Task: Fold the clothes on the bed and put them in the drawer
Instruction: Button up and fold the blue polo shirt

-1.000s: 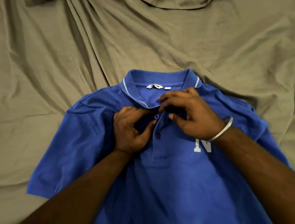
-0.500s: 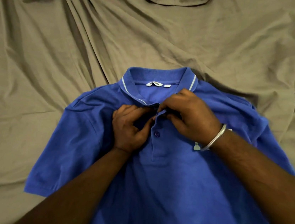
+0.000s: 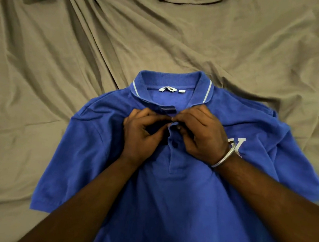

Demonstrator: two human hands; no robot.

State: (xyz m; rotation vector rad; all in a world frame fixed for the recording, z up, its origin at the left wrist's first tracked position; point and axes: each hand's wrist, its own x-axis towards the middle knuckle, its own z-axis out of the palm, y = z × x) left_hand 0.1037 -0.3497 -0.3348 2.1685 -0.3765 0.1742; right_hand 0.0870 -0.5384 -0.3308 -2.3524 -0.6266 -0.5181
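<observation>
Rumpled olive bed sheet (image 3: 66,53), blue polo shirt (image 3: 184,204) face-up, centre-near.
Left hand (image 3: 140,136) and right hand (image 3: 201,134) both pinch the placket at the top button; judgement: keep plackets aligned and flat, fasten before folding.

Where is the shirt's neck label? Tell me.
In the head view, the white neck label sits inside the collar of the blue polo shirt, just beyond both hands.

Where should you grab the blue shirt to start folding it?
Probably by a shoulder and the sleeve on one side, coming in from that outer edge. The shirt lies flat, front up, on the sheet, sleeves spread, so the edges are free to pinch and swing inward. Both the left hand and right hand pinch the placket now.
</observation>
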